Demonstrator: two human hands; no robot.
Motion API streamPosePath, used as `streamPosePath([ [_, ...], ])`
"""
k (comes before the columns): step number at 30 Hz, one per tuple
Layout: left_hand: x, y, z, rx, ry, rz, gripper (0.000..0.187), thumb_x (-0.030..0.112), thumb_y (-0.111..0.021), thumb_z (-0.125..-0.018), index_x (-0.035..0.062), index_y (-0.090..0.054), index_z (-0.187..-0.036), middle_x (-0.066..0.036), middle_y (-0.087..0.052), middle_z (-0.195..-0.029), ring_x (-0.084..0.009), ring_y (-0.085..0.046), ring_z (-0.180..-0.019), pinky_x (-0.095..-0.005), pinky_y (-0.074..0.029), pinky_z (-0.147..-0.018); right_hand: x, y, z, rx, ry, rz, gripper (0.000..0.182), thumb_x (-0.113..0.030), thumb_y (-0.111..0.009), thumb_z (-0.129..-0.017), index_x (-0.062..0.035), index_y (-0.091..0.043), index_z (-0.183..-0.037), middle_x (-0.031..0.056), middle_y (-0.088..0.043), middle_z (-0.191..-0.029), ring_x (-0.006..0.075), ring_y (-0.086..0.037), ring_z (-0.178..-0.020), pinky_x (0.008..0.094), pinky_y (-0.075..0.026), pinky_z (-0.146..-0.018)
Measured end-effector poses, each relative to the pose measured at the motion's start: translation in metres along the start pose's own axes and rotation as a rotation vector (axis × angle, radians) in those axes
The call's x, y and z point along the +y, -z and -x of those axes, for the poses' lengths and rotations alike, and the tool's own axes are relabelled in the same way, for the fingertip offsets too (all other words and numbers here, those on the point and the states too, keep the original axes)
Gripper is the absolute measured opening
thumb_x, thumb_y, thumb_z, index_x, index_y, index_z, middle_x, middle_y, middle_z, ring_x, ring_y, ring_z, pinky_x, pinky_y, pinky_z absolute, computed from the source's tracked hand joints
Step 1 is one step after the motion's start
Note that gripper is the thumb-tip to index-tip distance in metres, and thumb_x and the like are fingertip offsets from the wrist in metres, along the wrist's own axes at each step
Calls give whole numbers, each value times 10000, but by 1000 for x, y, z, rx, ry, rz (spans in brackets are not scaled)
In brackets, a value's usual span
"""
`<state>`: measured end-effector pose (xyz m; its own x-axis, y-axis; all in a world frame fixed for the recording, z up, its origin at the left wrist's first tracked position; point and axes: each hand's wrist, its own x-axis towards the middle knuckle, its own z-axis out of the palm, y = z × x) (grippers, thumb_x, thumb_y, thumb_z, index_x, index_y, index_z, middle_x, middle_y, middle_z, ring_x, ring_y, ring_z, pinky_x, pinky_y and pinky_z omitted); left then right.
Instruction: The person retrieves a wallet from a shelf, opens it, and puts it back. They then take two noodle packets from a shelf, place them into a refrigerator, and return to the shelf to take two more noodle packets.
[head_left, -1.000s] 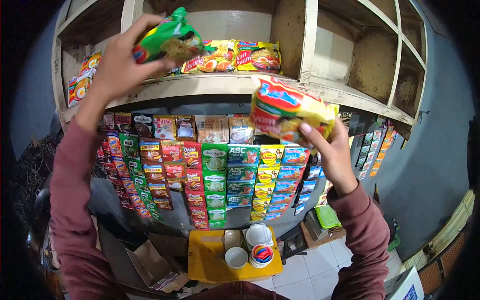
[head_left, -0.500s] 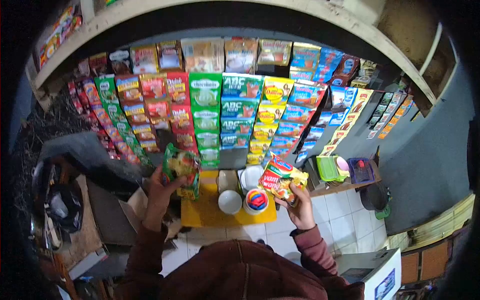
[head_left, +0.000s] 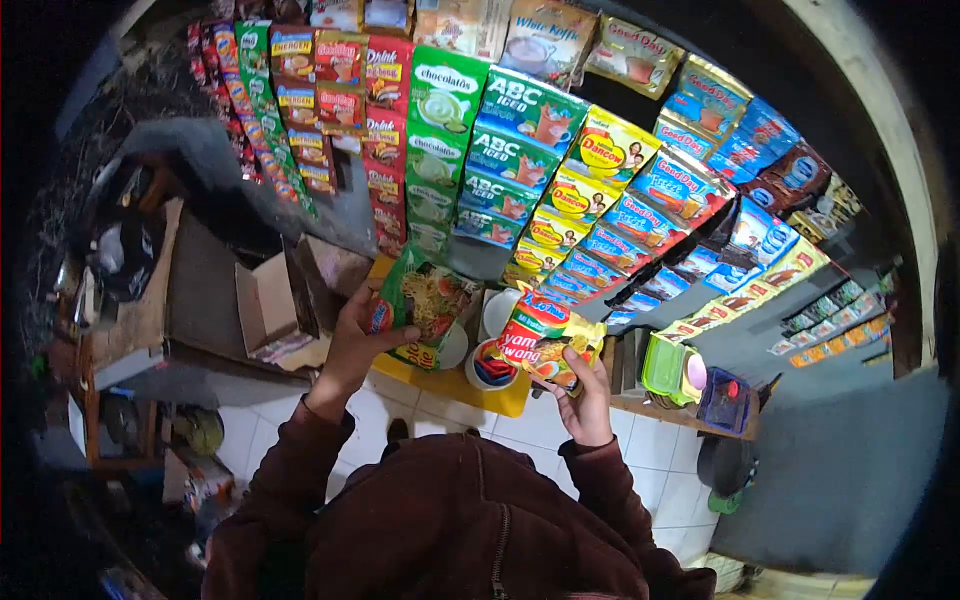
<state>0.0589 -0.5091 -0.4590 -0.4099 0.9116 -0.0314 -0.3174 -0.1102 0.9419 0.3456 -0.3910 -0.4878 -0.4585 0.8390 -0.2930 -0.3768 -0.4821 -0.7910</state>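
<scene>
My left hand point(head_left: 352, 348) is closed on a green instant noodle packet point(head_left: 428, 305), thumb across its front, with a picture of noodles facing up. In my right hand point(head_left: 585, 400) is a yellow and red instant noodle packet point(head_left: 545, 342), pinched at its lower right part and printed "ayam". Both packets are held in the air above a yellow table point(head_left: 500, 400). Below and between them stand a white tub point(head_left: 490, 372) with red, blue and yellow things in it and a white bowl point(head_left: 455, 348), partly hidden by the green packet.
Strips of drink sachets point(head_left: 520, 150) hang in rows along the wall ahead. An open cardboard box point(head_left: 280, 310) sits to the left. At right, a green plastic container point(head_left: 665, 365) and a dark blue basket point(head_left: 727, 398) rest on a wooden ledge. White tiles point(head_left: 640, 435) cover the floor.
The view has turned and tilted. The green packet is now flatter to the camera and nearer the yellow and red one. Both hands keep their hold.
</scene>
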Motion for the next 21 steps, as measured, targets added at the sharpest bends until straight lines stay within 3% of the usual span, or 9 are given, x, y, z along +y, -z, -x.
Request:
streamPosePath([
  [7, -25, -6, 50, 361, -158, -108, 616, -64, -776, -716, 34, -504, -1260, 2, -602, -1106, -92, -561, -1046, -252, -453, -914, 8, 25, -40, -219, -191, 89, 410, -236, -561, -959, -10, -481, -1292, 138, -613, -1212, 285, -641, -1083, 457, -559, -891],
  [10, -36, 5, 81, 617, -230, 47, 514, -10, -751, -769, 26, -522, -1228, -33, -633, -1113, -120, -600, -1024, -277, -467, -922, 18, 16, -53, -301, -230, 371, 373, -227, -566, -952, -10, -501, -1248, 138, -605, -1181, 272, -633, -1086, 436, -561, -898],
  [12, -38, 14, 108, 744, -222, 136, 424, 35, -720, -823, 10, -536, -1204, -63, -666, -1067, -136, -627, -1000, -309, -477, -930, 25, -12, -53, -250, -387, 125, 323, -178, -601, -949, -2, -531, -1210, 124, -623, -1143, 229, -649, -1032, 397, -561, -880],
  [16, -38, 28, 159, 854, -297, 218, 367, 103, -649, -899, 11, -529, -1233, -82, -647, -1134, -166, -623, -1047, -334, -476, -954, 50, -49, -56, -433, -429, 238, 338, -193, -599, -947, -15, -517, -1223, 119, -599, -1157, 219, -637, -1054, 383, -556, -880],
  [20, -45, 37, 200, 978, -409, 366, 326, 142, -588, -958, 34, -518, -1257, -88, -628, -1189, -190, -618, -1091, -352, -476, -968, 86, -68, -55, -800, -70, 663, 607, 145, -694, -749, -110, -541, -1278, 138, -555, -1181, 244, -603, -1085, 351, -520, -901],
  [21, -46, 40, 209, 1004, -421, 374, 313, 168, -582, -969, 48, -511, -1250, -79, -621, -1186, -172, -615, -1084, -345, -476, -964, 95, -71, -56, -933, 167, 807, 551, 103, -681, -779, -97, -548, -1275, 141, -528, -1210, 258, -596, -1093, 357, -518, -897],
])
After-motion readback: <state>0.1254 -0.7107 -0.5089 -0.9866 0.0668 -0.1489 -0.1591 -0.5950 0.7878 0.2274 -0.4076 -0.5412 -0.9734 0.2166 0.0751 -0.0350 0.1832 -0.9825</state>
